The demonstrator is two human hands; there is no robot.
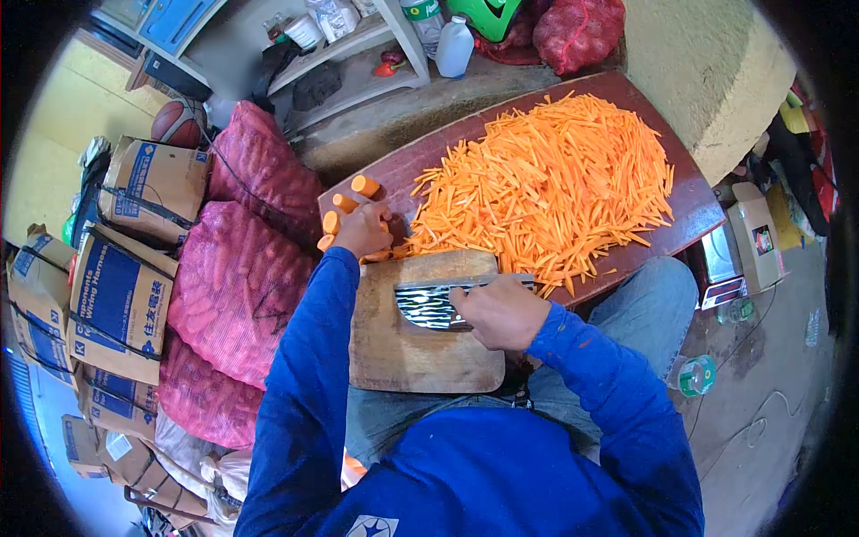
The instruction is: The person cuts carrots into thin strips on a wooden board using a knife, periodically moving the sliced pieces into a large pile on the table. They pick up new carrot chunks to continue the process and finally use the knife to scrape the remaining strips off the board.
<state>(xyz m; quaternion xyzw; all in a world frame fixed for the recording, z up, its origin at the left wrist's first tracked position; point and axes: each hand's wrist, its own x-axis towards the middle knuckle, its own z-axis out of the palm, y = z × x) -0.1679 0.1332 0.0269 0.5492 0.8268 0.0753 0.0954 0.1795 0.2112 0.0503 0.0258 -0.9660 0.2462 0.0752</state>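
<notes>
My right hand [503, 311] is closed round the handle of a wide knife with a black-and-white patterned blade [428, 307], which lies over the wooden cutting board [420, 362]. My left hand [365, 231] is beyond the board's far left corner, among several short carrot pieces [345, 203] on the dark red table [684, 192]. Its fingers point away and are partly hidden, so any piece under them cannot be made out. A large heap of orange carrot sticks [546, 179] covers much of the table, reaching the board's right corner.
Pink mesh sacks [237, 295] stand left of the table, with cardboard boxes [121, 304] beyond them. A shelf [358, 40] and a white jug [455, 47] are at the back. On the floor at right lies a plastic bottle [694, 376].
</notes>
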